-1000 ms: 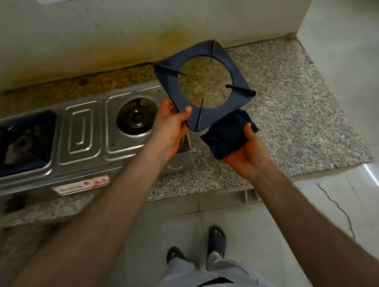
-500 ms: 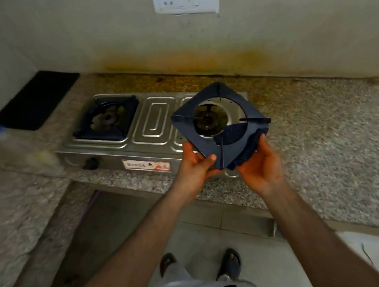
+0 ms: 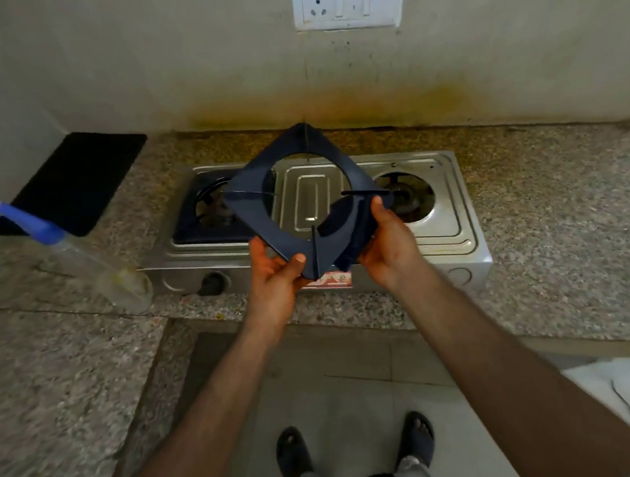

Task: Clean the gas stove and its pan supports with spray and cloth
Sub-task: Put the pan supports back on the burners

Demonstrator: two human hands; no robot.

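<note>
Gripping the lifted pan support (image 3: 268, 219) at its near corner, the left hand (image 3: 277, 273) steadies it above the gas stove (image 3: 449, 226) (spray bottle (image 3: 71, 253) leftward) while the right hand (image 3: 389, 246) presses a dark cloth (image 3: 348, 232) against its right edge

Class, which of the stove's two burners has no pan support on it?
The right burner: bare steel surrounds it, while the left burner sits inside a dark blue support.
</note>
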